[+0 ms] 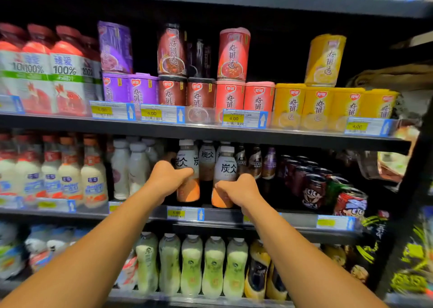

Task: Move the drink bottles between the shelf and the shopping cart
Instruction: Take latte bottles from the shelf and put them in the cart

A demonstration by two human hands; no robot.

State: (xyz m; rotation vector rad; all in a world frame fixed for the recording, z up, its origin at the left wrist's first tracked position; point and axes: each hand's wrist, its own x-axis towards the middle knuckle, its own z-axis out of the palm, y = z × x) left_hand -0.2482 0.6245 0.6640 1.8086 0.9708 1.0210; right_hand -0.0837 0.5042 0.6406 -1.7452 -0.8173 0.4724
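At frame centre, my left hand [167, 178] curls around one bottle [187, 167] on the shelf [222, 216]; my right hand [239, 190] grips its neighbour [225, 167].

Two drink bottles stand side by side at the front of the middle shelf [210, 216] — the left bottle [187, 171] in the left hand [167, 178], the right bottle [223, 176] in the right hand [239, 190]. More bottles stand behind them. Milk bottles [70, 174] lie to the left, cans [314, 188] to the right. Porridge cups [232, 94] sit on the shelf above — a row of bottles [192, 265] on the shelf below.
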